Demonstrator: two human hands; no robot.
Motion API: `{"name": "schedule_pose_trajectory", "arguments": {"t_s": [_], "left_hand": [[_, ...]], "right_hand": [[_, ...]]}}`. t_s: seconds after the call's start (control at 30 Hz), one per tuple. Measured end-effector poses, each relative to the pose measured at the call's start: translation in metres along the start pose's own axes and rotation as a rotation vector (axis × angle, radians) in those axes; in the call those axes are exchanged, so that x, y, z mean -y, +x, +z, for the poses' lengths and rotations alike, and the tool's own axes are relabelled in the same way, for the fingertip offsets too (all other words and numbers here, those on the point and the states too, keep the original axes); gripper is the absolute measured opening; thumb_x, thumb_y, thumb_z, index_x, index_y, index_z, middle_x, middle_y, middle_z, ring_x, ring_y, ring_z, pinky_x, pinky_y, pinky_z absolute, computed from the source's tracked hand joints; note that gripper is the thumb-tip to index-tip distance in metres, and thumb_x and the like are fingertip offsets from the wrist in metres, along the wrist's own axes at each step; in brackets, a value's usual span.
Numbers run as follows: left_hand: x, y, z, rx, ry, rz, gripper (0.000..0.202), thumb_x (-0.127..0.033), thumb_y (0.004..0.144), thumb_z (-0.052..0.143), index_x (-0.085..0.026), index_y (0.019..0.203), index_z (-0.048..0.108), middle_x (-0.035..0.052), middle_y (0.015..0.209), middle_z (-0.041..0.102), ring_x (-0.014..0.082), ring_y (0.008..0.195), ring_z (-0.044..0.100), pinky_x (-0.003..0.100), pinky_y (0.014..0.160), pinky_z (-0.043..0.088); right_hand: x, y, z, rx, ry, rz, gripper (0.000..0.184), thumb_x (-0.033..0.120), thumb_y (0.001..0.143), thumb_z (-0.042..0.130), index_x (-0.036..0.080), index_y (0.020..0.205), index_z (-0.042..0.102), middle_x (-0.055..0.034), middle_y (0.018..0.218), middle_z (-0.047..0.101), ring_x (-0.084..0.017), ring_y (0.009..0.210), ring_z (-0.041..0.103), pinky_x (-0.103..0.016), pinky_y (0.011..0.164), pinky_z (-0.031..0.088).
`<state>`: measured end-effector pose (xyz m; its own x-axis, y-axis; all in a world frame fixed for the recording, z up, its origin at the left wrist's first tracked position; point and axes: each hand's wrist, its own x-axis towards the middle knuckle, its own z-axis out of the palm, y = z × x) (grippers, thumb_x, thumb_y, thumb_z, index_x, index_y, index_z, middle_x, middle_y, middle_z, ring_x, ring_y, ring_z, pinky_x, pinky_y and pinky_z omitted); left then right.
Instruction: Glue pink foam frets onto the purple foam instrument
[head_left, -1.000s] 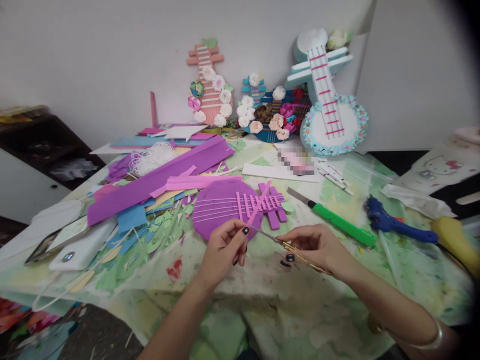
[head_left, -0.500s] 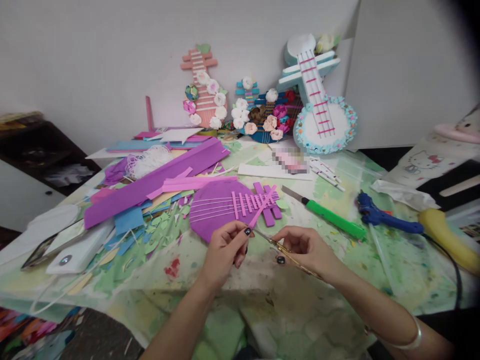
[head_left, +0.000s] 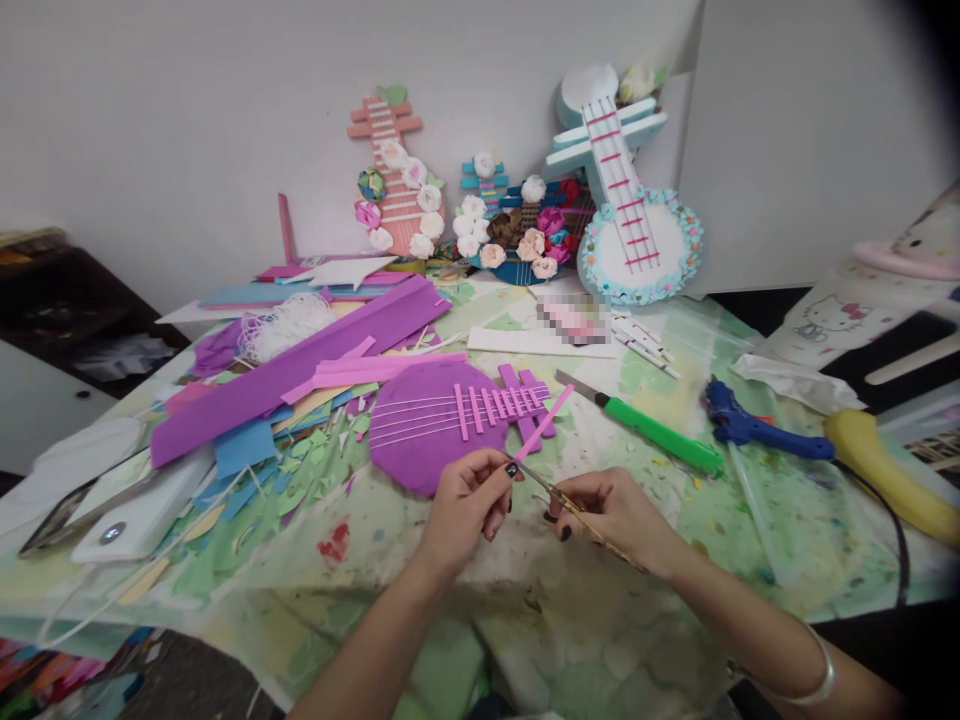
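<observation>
My left hand (head_left: pixel 472 500) is closed, pinching the lower end of a narrow pink foam strip (head_left: pixel 546 422) between thumb and fingers. Gold-handled scissors (head_left: pixel 551 488) are in my right hand (head_left: pixel 611 515), their silver blades reaching to the strip's end by my left fingertips. Fingers cover part of the handles. Just beyond my hands lies a flat purple lute shape (head_left: pixel 420 415) with white strings, several pink cross strips (head_left: pixel 486 405) and purple pegs (head_left: pixel 517 395) at its neck. A green leaf piece sits near the neck, partly behind the held strip.
A green utility knife (head_left: pixel 660 432) with its blade out lies to the right, beside a blue glue gun (head_left: pixel 765 432). Purple foam sheet (head_left: pixel 292 370) and scraps (head_left: pixel 300 470) cover the left. Decorated lute models (head_left: pixel 637 245) lean on the wall. A cup (head_left: pixel 832 305) stands far right.
The view has shifted slightly. The pink strip, which crossed over the lute's neck and pegs, is now farther right, with both hands and the scissors moved along relative to the lute.
</observation>
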<state>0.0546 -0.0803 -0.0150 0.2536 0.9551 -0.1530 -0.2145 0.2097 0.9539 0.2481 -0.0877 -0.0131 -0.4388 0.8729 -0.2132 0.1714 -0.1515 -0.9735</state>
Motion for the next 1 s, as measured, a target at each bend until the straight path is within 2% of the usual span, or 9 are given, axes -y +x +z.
{"name": "schedule_pose_trajectory", "arguments": {"t_s": [0.27,0.43,0.63,0.83,1.0], "left_hand": [[0.005,0.004,0.009,0.031,-0.05,-0.039,0.021,-0.034,0.079,0.064,-0.015,0.075,0.056,-0.008,0.048,0.048,-0.0008,0.028,0.03,0.012,0.03,0.018],[0.004,0.005,0.015,0.029,-0.059,-0.048,0.022,-0.034,0.078,0.065,-0.014,0.074,0.056,-0.0079,0.049,0.047,-0.0013,0.029,0.03,0.012,0.032,0.017],[0.005,0.005,0.013,0.03,-0.066,-0.056,0.021,-0.032,0.079,0.064,-0.014,0.074,0.055,-0.008,0.048,0.048,-0.0012,0.028,0.03,0.012,0.031,0.017],[0.007,0.005,0.012,0.034,-0.062,-0.063,0.021,-0.032,0.079,0.064,-0.014,0.074,0.054,-0.008,0.049,0.048,-0.0012,0.029,0.03,0.012,0.031,0.016],[0.007,0.005,0.012,0.04,-0.061,-0.07,0.021,-0.032,0.078,0.063,-0.014,0.073,0.054,-0.0079,0.048,0.048,-0.0008,0.029,0.029,0.013,0.032,0.016]], "right_hand": [[0.007,-0.008,-0.001,-0.058,-0.056,-0.002,0.037,0.044,0.063,0.073,0.013,0.056,0.056,0.0051,0.052,0.033,-0.007,0.051,0.024,-0.022,0.047,0.019],[0.007,-0.011,-0.003,-0.072,-0.08,-0.015,0.037,0.047,0.063,0.072,0.012,0.057,0.06,0.0045,0.052,0.035,-0.007,0.052,0.027,-0.022,0.048,0.021],[0.005,-0.01,0.0,-0.068,-0.054,-0.006,0.04,0.051,0.062,0.071,0.012,0.062,0.064,0.0044,0.052,0.036,-0.007,0.052,0.024,-0.022,0.048,0.024],[0.005,-0.011,0.003,-0.065,-0.047,0.017,0.041,0.054,0.062,0.07,0.013,0.065,0.067,0.004,0.054,0.038,-0.007,0.052,0.025,-0.022,0.047,0.022],[0.0,-0.012,0.003,-0.069,-0.05,0.035,0.039,0.051,0.063,0.07,0.014,0.057,0.06,0.0048,0.052,0.033,-0.006,0.05,0.022,-0.022,0.045,0.017]]}}
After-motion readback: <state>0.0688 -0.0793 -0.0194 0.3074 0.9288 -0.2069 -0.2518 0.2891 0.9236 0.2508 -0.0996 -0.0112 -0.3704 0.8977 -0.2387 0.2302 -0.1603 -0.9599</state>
